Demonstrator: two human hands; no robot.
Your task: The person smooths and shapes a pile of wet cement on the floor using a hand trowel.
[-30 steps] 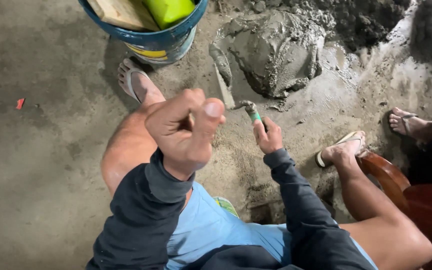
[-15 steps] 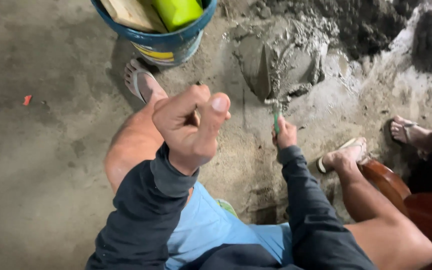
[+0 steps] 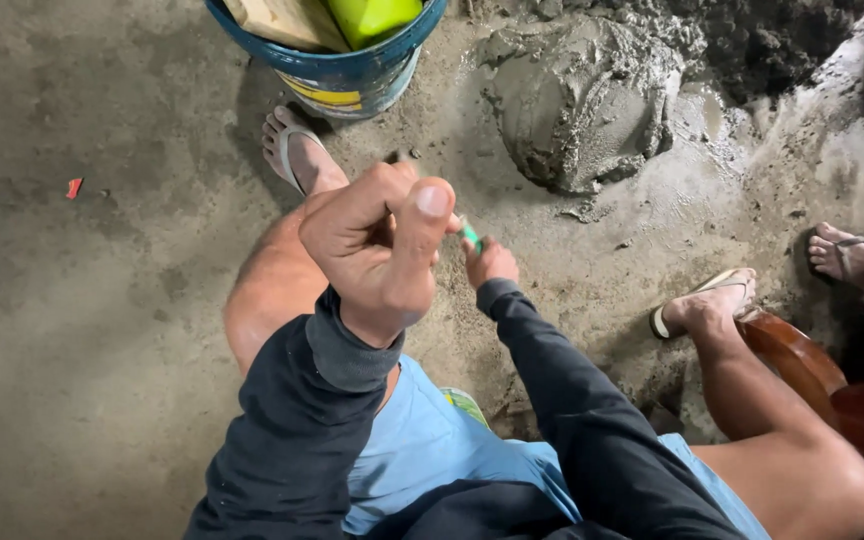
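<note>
The right hand (image 3: 490,262) has its fingers wrapped around a green-handled trowel (image 3: 469,235), its blade hidden behind the raised left hand (image 3: 382,250), whose fingers are curled into a loose fist, seemingly holding nothing. Ahead lies a grey mound of wet mortar (image 3: 577,105) on the concrete floor (image 3: 82,300). Shallow, steady scoops would likely work best.

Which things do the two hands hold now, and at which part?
The right hand grips a tool's green handle; its working end is hidden. The left hand is curled, and anything inside it cannot be told.
</note>
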